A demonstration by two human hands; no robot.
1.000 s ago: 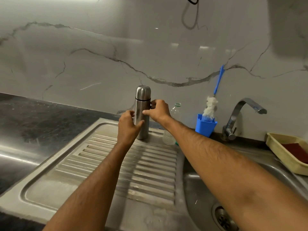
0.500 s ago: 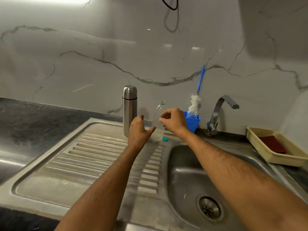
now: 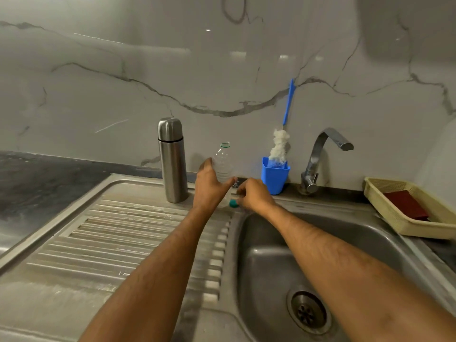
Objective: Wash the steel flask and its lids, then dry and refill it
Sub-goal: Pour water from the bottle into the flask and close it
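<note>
The steel flask (image 3: 172, 161) stands upright with its lid on, at the back of the drainboard (image 3: 123, 233), and neither hand touches it. To its right stands a clear plastic bottle (image 3: 222, 157) without its cap. My left hand (image 3: 209, 187) is spread in front of the bottle's lower part, thumb and fingers apart, and I cannot tell if it touches. My right hand (image 3: 254, 196) reaches down beside it, fingertips curled onto the green bottle cap (image 3: 233, 203) lying on the sink's edge.
A blue holder (image 3: 274, 177) with a blue-handled bottle brush (image 3: 280, 144) stands by the wall, left of the tap (image 3: 320, 154). The sink basin (image 3: 283, 255) with its drain lies under my right arm. A yellow basket (image 3: 407, 218) with a red cloth sits at far right.
Both hands left the flask and moved right to the plastic bottle. My right hand dropped from bottle height down onto the green cap.
</note>
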